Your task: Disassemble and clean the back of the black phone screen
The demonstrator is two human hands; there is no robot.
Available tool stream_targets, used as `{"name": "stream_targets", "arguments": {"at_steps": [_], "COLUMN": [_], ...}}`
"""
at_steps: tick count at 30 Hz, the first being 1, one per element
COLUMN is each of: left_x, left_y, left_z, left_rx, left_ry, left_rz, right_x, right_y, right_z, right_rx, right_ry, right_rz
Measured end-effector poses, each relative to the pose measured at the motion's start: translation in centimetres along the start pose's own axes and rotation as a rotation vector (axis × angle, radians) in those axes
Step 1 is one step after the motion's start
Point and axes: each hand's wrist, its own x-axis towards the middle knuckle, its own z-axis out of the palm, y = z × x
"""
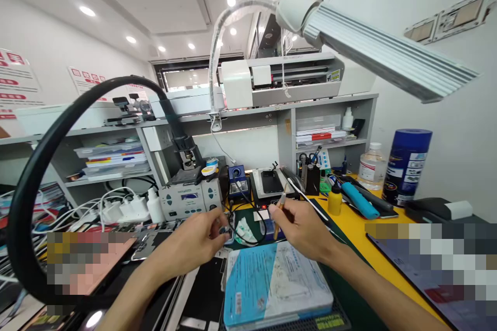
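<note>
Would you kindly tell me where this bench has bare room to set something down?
Yellow tabletop shows bare between the green mat and the dark panel at right; a narrow mat strip lies free between the package and the right forearm. The left side is crowded with white cables and chargers.

I see ribbed metal on the lamp head (388,51), matt rubber on the thick hose (26,191), something wood-like on the slim tool (277,228).

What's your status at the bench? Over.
Right hand gripping slim tool. Left hand curled, contents unclear. Black cable looping between them; blue-and-white pack below.
</note>
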Motion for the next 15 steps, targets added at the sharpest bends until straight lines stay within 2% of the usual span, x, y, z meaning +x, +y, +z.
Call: {"name": "stream_targets", "arguments": {"at_steps": [3, 6, 9, 11, 12, 14, 15], "left_x": [-0.9, -1.4, -1.2, -1.0, -1.0, -0.9, -0.9], "left_y": [-1.5, -2.6, -3.9, -5.0, -5.5, -6.6, -7.1], "left_z": [-0.6, 0.4, 1.4, 1.9, 2.1, 2.5, 2.7], "left_rx": [0.138, 0.234, 0.327, 0.332, 0.335, 0.317, 0.280], "left_ry": [0.000, 0.030, 0.110, 0.035, 0.041, 0.177, 0.200], "left_rz": [-0.082, -0.136, -0.154, -0.163, -0.172, -0.165, -0.151], "right_x": [-0.3, -0.7, -0.9, -1.0, -1.1, -1.1, -1.1], "right_y": [0.0, 0.3, 0.8, 1.0, 1.1, 1.1, 1.0], "right_z": [0.3, 1.2, 1.8, 1.9, 1.9, 1.8, 1.8], "right_rx": [-0.119, -0.230, -0.315, -0.357, -0.374, -0.401, -0.410], "right_ry": [-0.074, -0.118, -0.138, -0.150, -0.155, -0.162, -0.166], "right_rz": [-0.062, -0.099, -0.126, -0.140, -0.145, -0.151, -0.154]}}
